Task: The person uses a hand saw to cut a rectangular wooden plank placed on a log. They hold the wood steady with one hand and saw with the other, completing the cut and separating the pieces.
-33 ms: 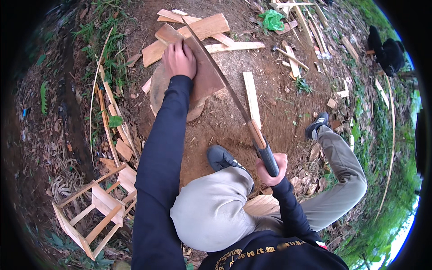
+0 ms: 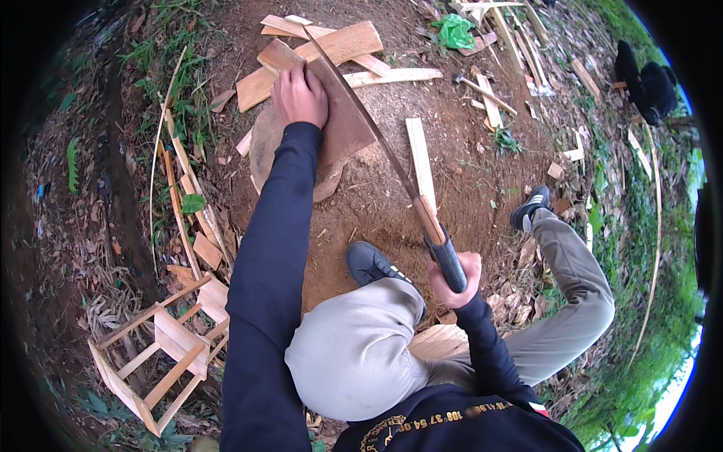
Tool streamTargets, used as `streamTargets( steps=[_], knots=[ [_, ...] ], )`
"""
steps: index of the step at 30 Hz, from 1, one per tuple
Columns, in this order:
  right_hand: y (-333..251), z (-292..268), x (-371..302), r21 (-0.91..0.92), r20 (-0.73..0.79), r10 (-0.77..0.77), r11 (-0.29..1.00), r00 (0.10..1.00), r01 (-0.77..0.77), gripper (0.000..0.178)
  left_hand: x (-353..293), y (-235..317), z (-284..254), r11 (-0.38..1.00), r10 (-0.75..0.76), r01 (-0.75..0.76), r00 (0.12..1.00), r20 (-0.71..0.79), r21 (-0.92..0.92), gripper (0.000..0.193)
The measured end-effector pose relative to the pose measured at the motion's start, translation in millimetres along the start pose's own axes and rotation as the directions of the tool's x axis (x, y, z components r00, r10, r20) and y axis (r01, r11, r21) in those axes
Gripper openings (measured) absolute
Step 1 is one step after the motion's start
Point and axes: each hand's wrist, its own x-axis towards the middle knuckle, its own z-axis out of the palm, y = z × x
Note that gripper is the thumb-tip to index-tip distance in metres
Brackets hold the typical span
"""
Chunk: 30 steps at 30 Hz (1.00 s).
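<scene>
A reddish-brown board stands tilted over the round tree stump. My left hand is closed over the board's upper left edge, its fingertips partly hidden. In my right hand, fingers wrap round the black end of the handle of a long machete. Its narrow dark blade runs up and left along the board's right edge; from here I cannot tell whether it touches the wood. Beyond my left hand, flat wood offcuts lie crossed on the ground.
A hammer lies on the soil at the upper right, near a green plastic bag. One pale wood strip rests right of the stump. A small wooden frame stands at the lower left. My shoes are on bare soil.
</scene>
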Motion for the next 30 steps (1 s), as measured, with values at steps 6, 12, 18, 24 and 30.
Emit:
streamTargets(
  steps=[6, 12, 18, 24, 30],
  knots=[
    [-0.1, -4.2, 7.0, -0.013, 0.023, 0.04, 0.999, 0.999, -0.04, 0.002, -2.2, -1.3, 5.1, 0.998, -0.051, 0.05, 0.998, -0.034, -0.036, 0.03],
    [6.5, -3.6, 11.4, 0.066, 0.02, 0.089, 0.994, 0.996, -0.09, 0.01, 0.1, -4.7, 2.7, 0.997, -0.074, 0.074, 0.997, 0.013, 0.012, 0.032],
    [3.9, -13.4, -5.9, 0.06, 0.047, 0.112, 0.992, 0.993, -0.115, 0.014, -0.4, 0.3, -0.2, 0.989, -0.146, 0.146, 0.987, 0.06, 0.01, 0.031],
    [9.0, -1.3, 41.9, 0.173, -0.036, 0.103, 0.98, 0.994, -0.095, 0.025, 3.5, 1.0, 4.5, 0.994, -0.112, 0.113, 0.993, 0.046, -0.009, 0.029],
    [-1.3, -15.0, -0.5, 0.2, 0.031, 0.026, 0.979, 0.999, -0.032, 0.023, 0.8, -2.7, 2.9, 0.996, -0.081, 0.082, 0.996, 0.037, -0.018, 0.026]
  ],
)
